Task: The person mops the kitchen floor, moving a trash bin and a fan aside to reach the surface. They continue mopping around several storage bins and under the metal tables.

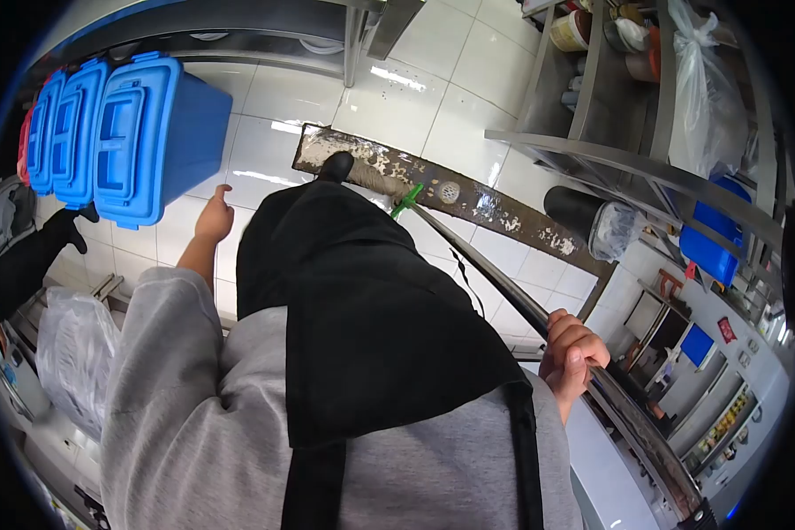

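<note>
My right hand (pixel 574 353) is wrapped round the long metal handle of a mop (pixel 477 256). The handle slopes down and away to a green fitting (pixel 406 202) at floor level. Beside the fitting, a greyish-brown head lies on a dark, worn floor strip (pixel 503 212); its strands are hard to make out. My left hand (pixel 214 216) hangs at my side with nothing in it, one finger stretched out and the others partly bent. It is nearest to a blue lidded bin (pixel 163 132). My black apron (pixel 362 309) covers the middle of the view.
Several lidded bins stand in a row at the left. A metal rack (pixel 627 150) with tubs and a plastic bag is at the right, near a black lined bin (pixel 583 216). White floor tiles (pixel 450 115) shine wetly. Another person's dark-clothed legs (pixel 40 247) show at far left.
</note>
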